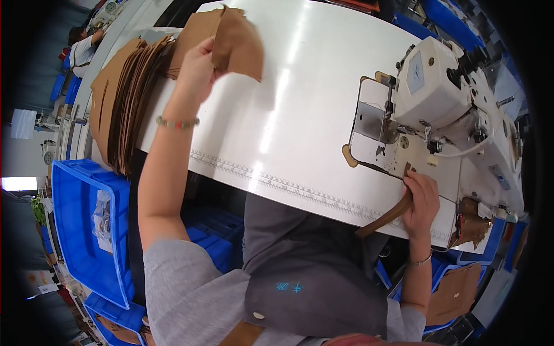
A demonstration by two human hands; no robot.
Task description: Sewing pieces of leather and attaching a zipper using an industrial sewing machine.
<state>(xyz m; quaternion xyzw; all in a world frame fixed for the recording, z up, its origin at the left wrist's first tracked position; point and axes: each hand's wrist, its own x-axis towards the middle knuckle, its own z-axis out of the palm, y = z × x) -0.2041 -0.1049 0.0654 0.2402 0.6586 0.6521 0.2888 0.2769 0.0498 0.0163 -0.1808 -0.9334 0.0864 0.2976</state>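
Note:
At the far left of the white table (323, 69), my left hand (198, 72) grips the edge of a brown piece of leather-like material (239, 49), its fingers closed. The piece is lifted, curved and slightly blurred, over other flat brown pieces (187, 37). My right hand (421, 199) is closed around a narrow brown strip (389, 218) at the table's near right. One end of the strip pokes up past the fingers; the other hangs toward the table's front edge. Just beyond that hand stands a white sewing machine (433, 86) with its metal plate (369, 124).
A thick stack of brown pieces (124, 104) leans at the table's left end. Below it sits a blue crate (86, 230) with a plastic bag (103, 216). More brown pieces (473, 222) lie at the right corner. A printed ruler (277, 184) runs along the front edge. Another person (83, 49) sits far left.

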